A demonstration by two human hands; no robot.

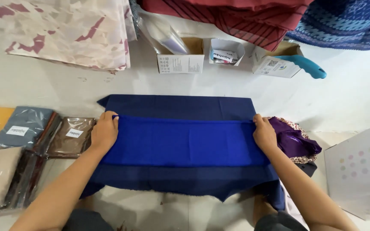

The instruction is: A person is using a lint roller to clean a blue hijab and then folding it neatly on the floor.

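1. The blue cloth (185, 145) lies spread on the pale floor (356, 94), straight in front of the person. A brighter blue band is folded across its middle, with darker cloth showing above and below.
2. The left hand (105, 131) pinches the left end of the bright band, thumb on the top edge and the fingers curled over the fold.
3. The right hand (264, 132) grips the right end of the same band in the same way; its fingertips are tucked under the cloth and cannot be seen.
4. The near edge of the cloth hangs ragged and partly covers the person's knees, which are cut off by the bottom of the picture.
5. A purple cloth (294, 141) lies just beside the right hand, half hidden under the blue cloth, with a patterned fabric under it that is hard to make out.
6. Five wrapped fabric packets (71, 136) can be counted at the left, overlapping each other and cut by the edge.
7. Three small open boxes (180, 62) stand beyond the cloth. The right one holds a tool with a turquoise handle (307, 65), its working end hidden.
8. Three larger fabrics cross the top, all cut off: pink-patterned (65, 30), red striped (245, 17) and blue patterned (347, 23).
9. A white board with pastel dots (358, 171) is cropped at the right.
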